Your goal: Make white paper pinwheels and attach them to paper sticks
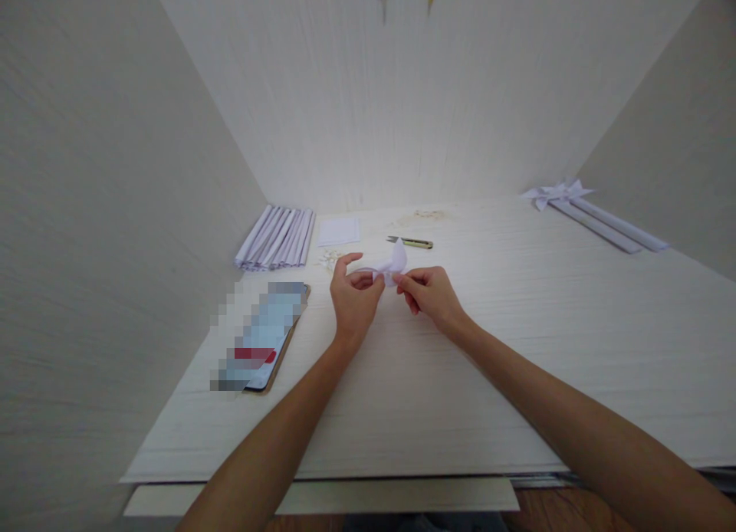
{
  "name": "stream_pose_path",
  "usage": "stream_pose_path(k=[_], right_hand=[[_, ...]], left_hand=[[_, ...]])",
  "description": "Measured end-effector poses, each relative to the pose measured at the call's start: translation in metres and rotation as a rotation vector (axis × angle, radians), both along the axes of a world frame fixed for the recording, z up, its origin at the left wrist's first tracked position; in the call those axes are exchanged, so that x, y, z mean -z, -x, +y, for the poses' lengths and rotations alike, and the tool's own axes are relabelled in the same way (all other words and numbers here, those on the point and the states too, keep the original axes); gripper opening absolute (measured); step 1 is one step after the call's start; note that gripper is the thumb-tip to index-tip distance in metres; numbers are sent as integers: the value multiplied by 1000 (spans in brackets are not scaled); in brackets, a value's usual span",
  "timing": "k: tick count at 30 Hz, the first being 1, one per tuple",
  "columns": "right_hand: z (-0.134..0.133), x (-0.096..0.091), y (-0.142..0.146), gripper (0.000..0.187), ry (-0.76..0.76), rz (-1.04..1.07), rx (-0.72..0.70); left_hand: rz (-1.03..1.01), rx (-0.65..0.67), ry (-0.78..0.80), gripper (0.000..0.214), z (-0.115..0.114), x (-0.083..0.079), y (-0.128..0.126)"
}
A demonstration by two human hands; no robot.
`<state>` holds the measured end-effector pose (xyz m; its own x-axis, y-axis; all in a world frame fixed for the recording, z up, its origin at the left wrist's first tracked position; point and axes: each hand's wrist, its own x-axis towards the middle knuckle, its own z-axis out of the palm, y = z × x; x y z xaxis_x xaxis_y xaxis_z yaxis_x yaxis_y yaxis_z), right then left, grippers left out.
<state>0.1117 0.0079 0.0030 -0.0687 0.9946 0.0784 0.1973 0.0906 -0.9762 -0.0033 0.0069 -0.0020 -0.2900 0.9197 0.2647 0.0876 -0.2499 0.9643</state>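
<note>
Between both hands, just above the middle of the table, is a small folded piece of white paper [398, 257] with a pointed flap standing up. My left hand [355, 298] pinches its left side between thumb and fingers, the index finger raised off it. On the lower right edge, my right hand [425, 293] pinches the paper with thumb and forefinger. Just behind the paper lie thread snips [415, 243] with a yellowish handle. The paper's underside is hidden by the fingers.
To the left are a bundle of rolled white paper strips [277, 239], a square white sheet [339, 231] and a phone [270, 336]. At the far right, folded paper stars [556, 193] lie by two long paper strips [609, 225]. Walls enclose the table [437, 409] on three sides.
</note>
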Motion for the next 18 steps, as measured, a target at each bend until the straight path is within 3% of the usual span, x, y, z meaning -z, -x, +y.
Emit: stream_pose_path(k=[18], right_hand=[[-1,1,0,29,-35,-44,30]], left_hand=[[3,5,-10,40,0,0,0]])
